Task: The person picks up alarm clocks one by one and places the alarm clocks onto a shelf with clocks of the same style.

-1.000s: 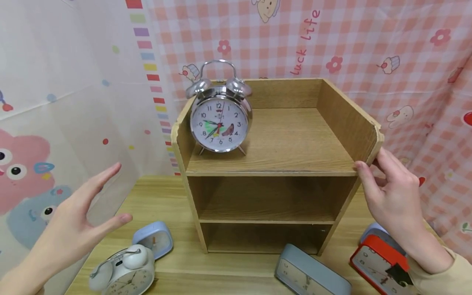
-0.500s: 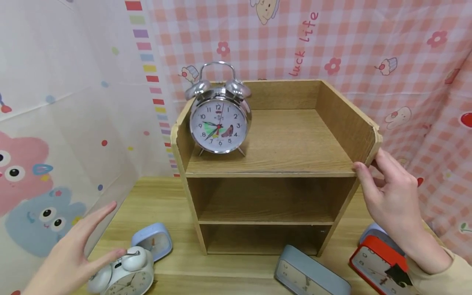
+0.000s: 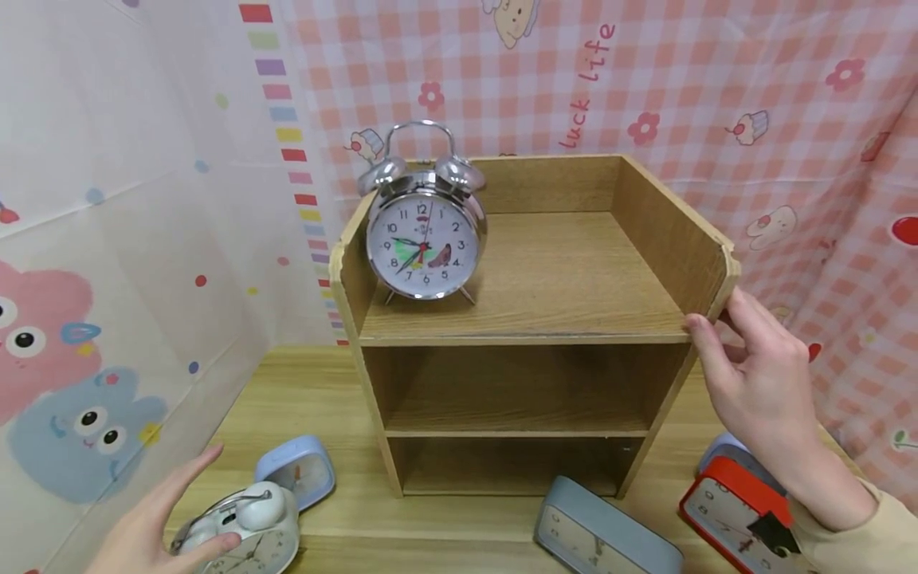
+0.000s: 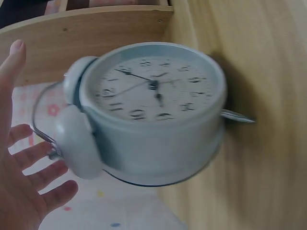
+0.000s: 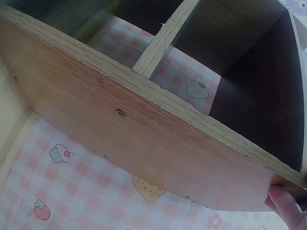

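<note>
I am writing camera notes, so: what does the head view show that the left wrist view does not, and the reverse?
Only the head view shows the silver clock on top of the wooden shelf, the light blue clock, grey clock, red clock and the lavender clock behind it, and the right hand gripping the shelf's right side.

Only the left wrist view shows the shelf's outer left side.

Both show the white twin-bell clock, the left hand, the table and parts of the patterned curtain.
</note>
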Demonstrator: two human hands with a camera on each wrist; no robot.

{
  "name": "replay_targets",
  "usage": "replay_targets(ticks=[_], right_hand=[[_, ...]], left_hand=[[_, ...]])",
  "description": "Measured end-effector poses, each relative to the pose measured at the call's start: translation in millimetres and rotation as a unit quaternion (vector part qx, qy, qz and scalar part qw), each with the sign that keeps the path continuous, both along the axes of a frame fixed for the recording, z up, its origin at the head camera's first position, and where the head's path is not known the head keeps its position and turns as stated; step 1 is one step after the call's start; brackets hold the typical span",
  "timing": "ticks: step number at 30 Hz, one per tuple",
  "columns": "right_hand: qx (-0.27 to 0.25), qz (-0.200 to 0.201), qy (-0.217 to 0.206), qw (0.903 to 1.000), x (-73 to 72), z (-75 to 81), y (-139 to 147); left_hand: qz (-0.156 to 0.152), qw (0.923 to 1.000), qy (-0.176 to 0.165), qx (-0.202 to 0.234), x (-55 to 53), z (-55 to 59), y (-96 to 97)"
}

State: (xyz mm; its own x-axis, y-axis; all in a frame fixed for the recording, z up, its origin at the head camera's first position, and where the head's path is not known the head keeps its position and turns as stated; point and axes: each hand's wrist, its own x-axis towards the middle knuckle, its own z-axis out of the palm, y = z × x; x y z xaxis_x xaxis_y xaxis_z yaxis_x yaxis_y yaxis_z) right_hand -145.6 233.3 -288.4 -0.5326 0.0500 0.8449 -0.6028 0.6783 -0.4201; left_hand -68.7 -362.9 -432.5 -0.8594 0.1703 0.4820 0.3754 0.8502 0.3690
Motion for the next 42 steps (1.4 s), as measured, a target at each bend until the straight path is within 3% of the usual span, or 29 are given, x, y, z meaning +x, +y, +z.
replay_targets(ticks=[5,8,11,18,21,30,33,38,42], right_hand=[[0.001,0.002,0.000,1.0000,-0.1,-0.3,-0.1],[0.001,0.002,-0.002,1.0000,0.3,-0.2,0.1],[0.000,0.002,-0.001,1.0000,0.3,-0.1,0.2],[-0.002,0.003,0.002,1.0000,0.3,-0.1,0.0],[-0.001,0.004,0.002,1.0000,0.4,0.1,-0.2],[0.001,0.005,0.001,1.0000,0.2,-0.2,-1.0],[0.002,0.005,0.003,1.0000,-0.1,-0.7,-1.0],[0.004,0.002,0.004,1.0000,-0.3,-1.4,-0.4],[0.004,0.001,0.005,1.0000,-0.4,-2.0,-0.1]], left_hand=[[0.053,0.9949,-0.085,-0.015,4.3,-14.3,-6.7],[0.079,0.9855,-0.148,-0.028,4.8,-15.6,-7.6],[0.088,0.9791,-0.181,-0.028,5.4,-15.4,-6.2],[0.108,0.9737,-0.201,0.010,9.2,-18.5,-2.2],[0.123,0.9713,-0.204,0.006,9.7,-21.4,-3.3],[0.140,0.9824,-0.118,0.037,15.9,-36.4,2.7],[0.157,0.9781,-0.132,0.036,15.6,-34.4,4.8],[0.181,0.9611,-0.206,0.029,11.9,-27.0,3.1],[0.186,0.9542,-0.232,0.032,10.6,-24.8,3.1]])
